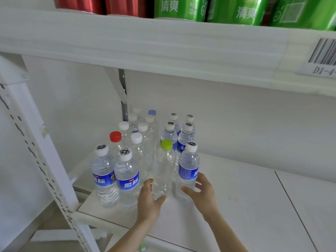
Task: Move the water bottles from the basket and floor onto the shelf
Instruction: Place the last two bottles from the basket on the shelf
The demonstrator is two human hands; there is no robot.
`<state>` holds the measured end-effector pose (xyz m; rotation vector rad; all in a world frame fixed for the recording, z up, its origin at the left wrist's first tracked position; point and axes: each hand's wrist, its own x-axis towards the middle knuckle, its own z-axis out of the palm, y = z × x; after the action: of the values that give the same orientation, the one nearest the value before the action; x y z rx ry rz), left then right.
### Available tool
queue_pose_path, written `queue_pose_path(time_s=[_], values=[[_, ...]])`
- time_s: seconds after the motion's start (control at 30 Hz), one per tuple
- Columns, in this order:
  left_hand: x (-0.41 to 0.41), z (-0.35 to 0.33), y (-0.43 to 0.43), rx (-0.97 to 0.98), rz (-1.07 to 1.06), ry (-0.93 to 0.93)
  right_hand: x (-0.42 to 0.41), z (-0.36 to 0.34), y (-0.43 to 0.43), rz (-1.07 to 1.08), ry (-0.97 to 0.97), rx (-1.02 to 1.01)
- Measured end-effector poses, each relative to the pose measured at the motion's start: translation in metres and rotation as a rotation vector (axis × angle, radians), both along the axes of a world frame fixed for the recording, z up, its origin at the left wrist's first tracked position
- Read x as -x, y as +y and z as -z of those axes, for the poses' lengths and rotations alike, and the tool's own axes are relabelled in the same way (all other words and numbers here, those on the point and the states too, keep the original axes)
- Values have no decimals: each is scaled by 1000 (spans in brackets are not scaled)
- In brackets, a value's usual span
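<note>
L hand (149, 199) grips low on green-cap bottle (164, 171), upright on shelf (245, 206). R hand (202, 192) wraps blue-label bottle (188, 166) just beside it. Two labelled bottles (125, 171) crowd the L side, more rows behind. Bare board to the R. Upper shelf (145, 42) w/ green cans (236, 10) overhead.

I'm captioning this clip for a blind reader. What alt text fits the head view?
Two hands hold upright bottles on a white shelf: the left hand grips a clear green-capped bottle, the right hand a blue-labelled bottle, beside a cluster of other water bottles. Green cans sit above.
</note>
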<state>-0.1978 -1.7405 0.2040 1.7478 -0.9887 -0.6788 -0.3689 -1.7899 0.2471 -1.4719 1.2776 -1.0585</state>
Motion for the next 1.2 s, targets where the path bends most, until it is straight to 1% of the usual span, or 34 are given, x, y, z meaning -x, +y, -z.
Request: queue_pose_path(time_s=[0.43, 0.9, 1.03, 1.2], values=[[4, -8, -30, -8, -41, -56, -24, 0, -31, 19, 7, -5], [-5, -9, -40, -18, 48, -92, -22, 4, -45, 8, 55, 9], [-6, -12, -35, -46, 77, -115, -21, -1, -39, -5, 118, 8], [-6, -19, -14, -72, 124, -218, -12, -2, -24, 24, 282, 16]])
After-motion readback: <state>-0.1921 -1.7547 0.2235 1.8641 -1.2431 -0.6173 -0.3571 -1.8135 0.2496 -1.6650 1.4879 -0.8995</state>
